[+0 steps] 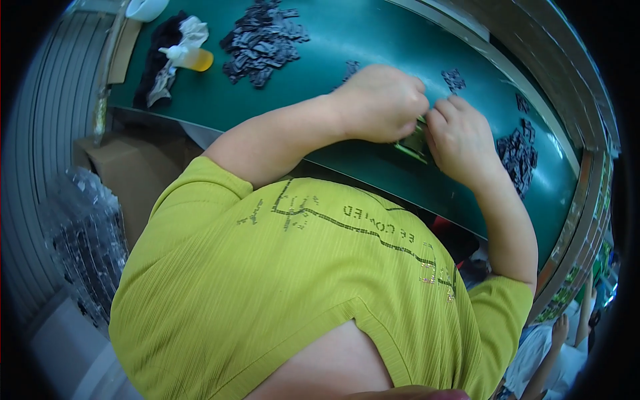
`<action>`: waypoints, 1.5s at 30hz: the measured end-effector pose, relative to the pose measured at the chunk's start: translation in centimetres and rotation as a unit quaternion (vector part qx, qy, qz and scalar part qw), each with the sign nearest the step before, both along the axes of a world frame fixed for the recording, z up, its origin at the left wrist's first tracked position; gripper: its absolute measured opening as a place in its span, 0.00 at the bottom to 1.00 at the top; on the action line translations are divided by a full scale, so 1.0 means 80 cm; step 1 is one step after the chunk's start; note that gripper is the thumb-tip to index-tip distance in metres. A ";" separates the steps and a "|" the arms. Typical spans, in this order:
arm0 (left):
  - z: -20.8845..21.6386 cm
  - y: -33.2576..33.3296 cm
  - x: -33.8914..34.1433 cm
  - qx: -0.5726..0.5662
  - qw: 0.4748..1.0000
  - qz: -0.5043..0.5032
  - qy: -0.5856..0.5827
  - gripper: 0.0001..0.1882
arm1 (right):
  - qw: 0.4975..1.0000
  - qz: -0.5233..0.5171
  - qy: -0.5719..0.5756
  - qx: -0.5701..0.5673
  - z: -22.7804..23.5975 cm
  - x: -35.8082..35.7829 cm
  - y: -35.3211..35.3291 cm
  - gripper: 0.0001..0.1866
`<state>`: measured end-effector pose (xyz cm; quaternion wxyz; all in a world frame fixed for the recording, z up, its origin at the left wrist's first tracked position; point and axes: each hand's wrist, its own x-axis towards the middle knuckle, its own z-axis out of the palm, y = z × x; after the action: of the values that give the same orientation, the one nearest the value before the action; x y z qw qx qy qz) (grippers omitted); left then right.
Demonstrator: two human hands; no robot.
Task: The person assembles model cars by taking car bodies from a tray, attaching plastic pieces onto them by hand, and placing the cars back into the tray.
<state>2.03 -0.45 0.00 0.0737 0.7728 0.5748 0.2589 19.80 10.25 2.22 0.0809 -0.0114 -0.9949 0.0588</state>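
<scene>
Fingers (415, 103) curled in tight on the left hand (383, 103), and here is the right hand (463, 137) angled in to meet it, knuckles up, the two sets of tips all but together! What they pinch, if anything, cannot be told; the backs of the hands hide it.

Just under those fingertips and toward the body lies the green-edged rectangular piece (413, 143), one of it, low on the green tabletop (387, 33). Its long axis? Too much is covered to call. Neither hand is clearly nearer: the left overlaps its upper-left side, the right crowds its right edge.

Now the count! One large heap of dark flat strips (263, 43), well left of the fingers and farther from the body; one smaller heap (517, 160) off to their right. Three little clusters: one (351, 69) peeking out behind the left hand, one (453, 80) just beyond the right fingers, one (522, 102) farther right. Single strips overlap too thickly to number. Far left of the fingers, one squeeze bottle (197, 60) of amber liquid, beside one dark cloth (159, 60).
</scene>
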 end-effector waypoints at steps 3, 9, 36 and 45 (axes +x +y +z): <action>0.003 -0.004 0.010 -0.005 1.000 -0.024 -0.011 0.07 | 1.000 0.004 0.000 0.006 0.001 0.010 -0.012 0.07; 0.016 -0.040 0.026 -0.102 0.992 -0.068 -0.039 0.07 | 0.882 0.016 -0.292 -0.368 0.050 0.004 0.011 0.12; -0.012 -0.086 -0.006 0.053 0.994 0.023 -0.095 0.30 | 0.800 -0.180 0.132 -0.556 0.044 0.024 -0.051 0.08; -0.016 -0.079 0.000 0.070 0.992 0.005 -0.108 0.30 | 0.944 -0.132 0.150 -0.264 -0.002 0.025 -0.088 0.07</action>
<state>2.04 -6.81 -1.25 0.0794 0.7408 0.5476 0.3809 21.84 3.21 2.02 0.2301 -0.1544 -0.9099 0.3088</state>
